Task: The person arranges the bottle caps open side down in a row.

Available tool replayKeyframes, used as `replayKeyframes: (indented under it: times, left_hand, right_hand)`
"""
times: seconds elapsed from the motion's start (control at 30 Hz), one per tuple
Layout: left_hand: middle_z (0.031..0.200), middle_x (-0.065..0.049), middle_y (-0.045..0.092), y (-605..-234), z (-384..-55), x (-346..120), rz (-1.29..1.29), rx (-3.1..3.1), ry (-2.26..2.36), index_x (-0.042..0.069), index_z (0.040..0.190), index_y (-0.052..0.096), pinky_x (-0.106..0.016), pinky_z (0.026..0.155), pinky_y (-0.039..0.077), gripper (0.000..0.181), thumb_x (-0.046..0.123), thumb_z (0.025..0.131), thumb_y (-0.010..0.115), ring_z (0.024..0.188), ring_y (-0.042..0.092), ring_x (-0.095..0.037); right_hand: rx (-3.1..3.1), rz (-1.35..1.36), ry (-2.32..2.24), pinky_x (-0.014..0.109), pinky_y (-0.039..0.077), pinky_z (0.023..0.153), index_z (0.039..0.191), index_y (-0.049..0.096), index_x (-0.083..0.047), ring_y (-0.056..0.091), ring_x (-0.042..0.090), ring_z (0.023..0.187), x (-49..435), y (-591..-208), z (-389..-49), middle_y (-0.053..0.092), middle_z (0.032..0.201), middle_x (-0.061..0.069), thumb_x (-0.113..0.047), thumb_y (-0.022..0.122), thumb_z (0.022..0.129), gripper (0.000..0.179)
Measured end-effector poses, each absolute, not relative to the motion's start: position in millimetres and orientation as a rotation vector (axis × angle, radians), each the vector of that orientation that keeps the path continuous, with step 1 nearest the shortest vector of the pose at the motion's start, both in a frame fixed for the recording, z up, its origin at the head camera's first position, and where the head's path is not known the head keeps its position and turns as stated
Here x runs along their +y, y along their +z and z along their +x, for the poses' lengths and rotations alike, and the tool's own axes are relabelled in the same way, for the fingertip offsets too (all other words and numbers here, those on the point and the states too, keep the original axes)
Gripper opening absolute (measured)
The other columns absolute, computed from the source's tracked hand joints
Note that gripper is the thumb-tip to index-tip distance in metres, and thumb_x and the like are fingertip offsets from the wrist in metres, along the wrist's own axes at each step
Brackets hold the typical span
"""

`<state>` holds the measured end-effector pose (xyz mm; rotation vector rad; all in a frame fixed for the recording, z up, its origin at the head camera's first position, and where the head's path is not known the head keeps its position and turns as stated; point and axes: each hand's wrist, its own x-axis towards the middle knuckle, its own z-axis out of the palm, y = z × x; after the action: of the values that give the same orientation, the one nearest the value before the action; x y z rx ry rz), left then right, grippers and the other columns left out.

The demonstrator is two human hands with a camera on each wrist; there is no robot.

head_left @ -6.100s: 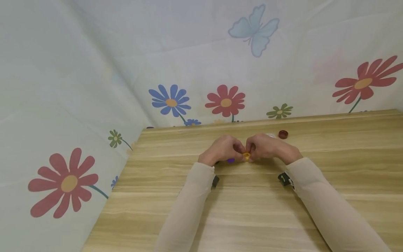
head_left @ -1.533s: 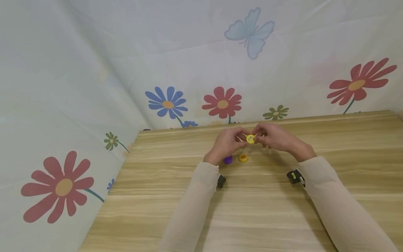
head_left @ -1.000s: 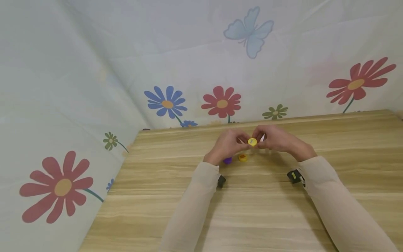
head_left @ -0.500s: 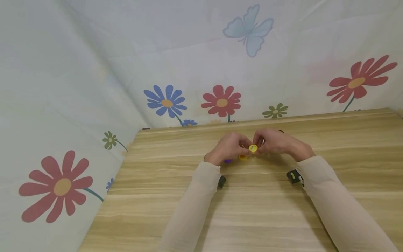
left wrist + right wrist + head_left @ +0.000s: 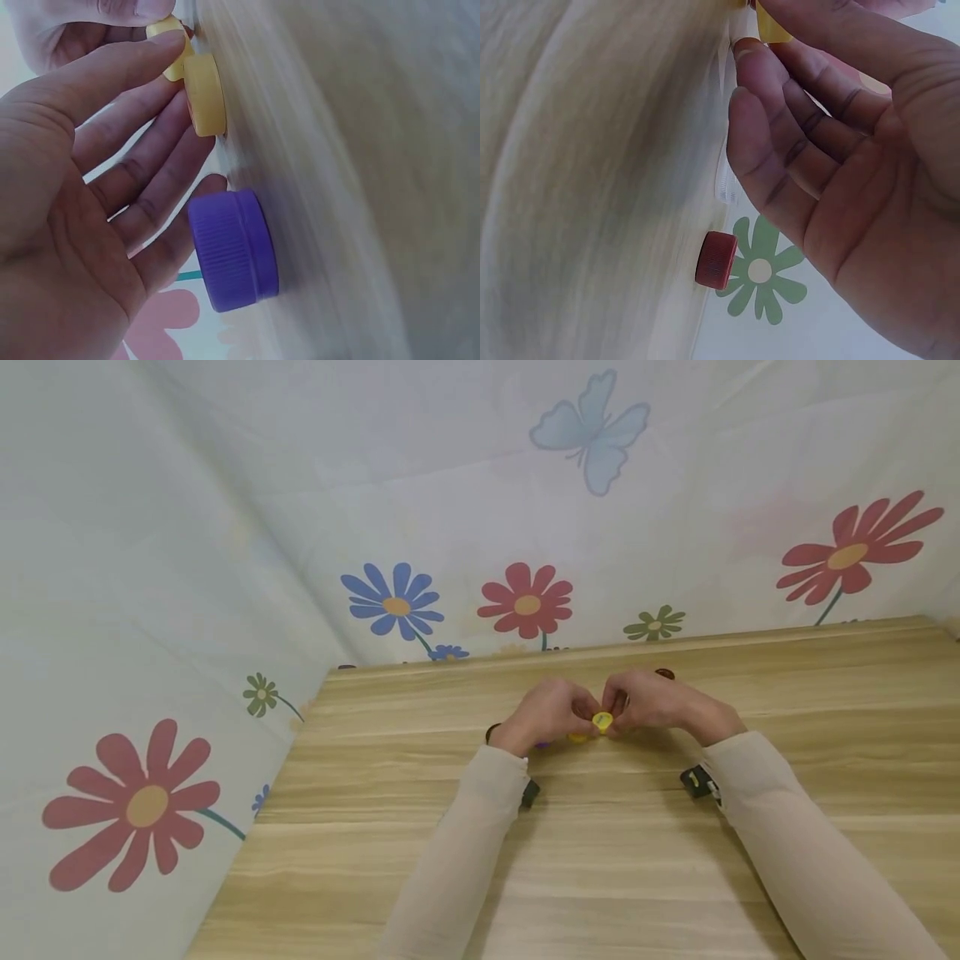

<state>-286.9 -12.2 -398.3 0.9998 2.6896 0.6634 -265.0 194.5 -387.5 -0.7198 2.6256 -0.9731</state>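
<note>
Thumb and fingers of my left hand (image 5: pixel 551 708) and my right hand (image 5: pixel 651 700) pinch one yellow bottle cap (image 5: pixel 602 722) from its two sides, close over the table. Its top bears a small print. Just left of it a second yellow bottle cap (image 5: pixel 205 94) rests on the table by my left fingers, mostly hidden in the head view. A purple ribbed bottle cap (image 5: pixel 232 251) stands further left, near the left palm. In the right wrist view, the held cap shows at the top edge between thumb and fingers.
A dark red bottle cap (image 5: pixel 716 260) stands behind my right hand, and a white ribbed cap (image 5: pixel 724 176) is partly hidden by the fingers. Something dark and round (image 5: pixel 491 732) peeks out behind the left wrist. A flowered cloth (image 5: pixel 450 510) hangs along the wooden table's (image 5: pixel 600 860) back edge.
Earlier, both hands held the other yellow cap at the table; it then lay released beside the purple cap. Since then both hands have lowered the brighter yellow cap towards the table, right of it.
</note>
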Motion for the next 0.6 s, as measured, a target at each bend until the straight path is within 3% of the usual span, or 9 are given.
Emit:
replayKeyframes:
  times: [0.6]
  left_hand:
    - [0.099,0.012,0.078,-399.8,-285.8,-9.1,0.987,2.723,0.578,0.017,0.111,0.084,-0.022,0.083,0.048,0.022,0.024,0.091,0.088,0.093,0.063,-0.007]
  right_hand:
    - [2.619,-0.704,-0.900,0.035,0.050,0.076,0.099,0.068,-0.001,0.058,0.019,0.083,194.7,-391.2,-264.0,0.067,0.091,0.005,-0.006,0.086,0.085,0.024]
